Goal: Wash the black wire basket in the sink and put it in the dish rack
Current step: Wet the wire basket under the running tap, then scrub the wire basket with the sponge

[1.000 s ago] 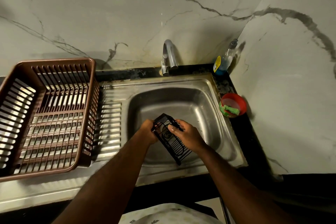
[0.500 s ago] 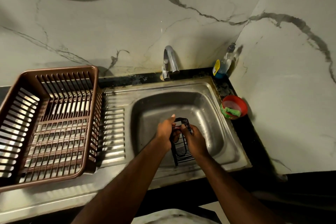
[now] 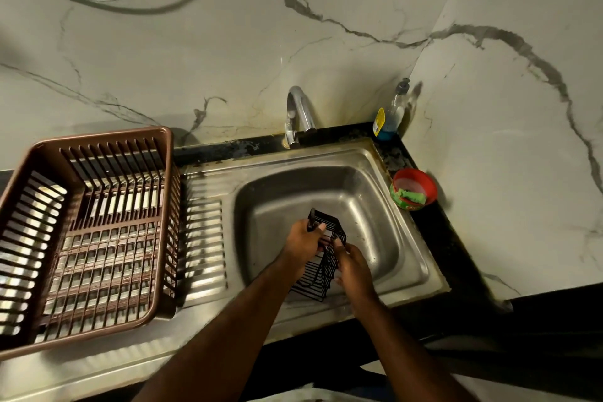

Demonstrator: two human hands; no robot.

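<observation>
The black wire basket stands on end over the front of the steel sink, between my two hands. My left hand grips its left side near the top, thumb over the rim. My right hand lies against its right side, fingers on the wires. The brown plastic dish rack sits on the draining board to the left, with nothing in it.
The chrome tap stands at the sink's back edge, with no water visible. A dish-soap bottle stands in the back right corner. A red bowl holding a green scrubber sits on the black counter to the right.
The basket has been turned from a slanted lie to a more upright stand. My left hand shifted up to its top left edge, my right hand down its right side.
</observation>
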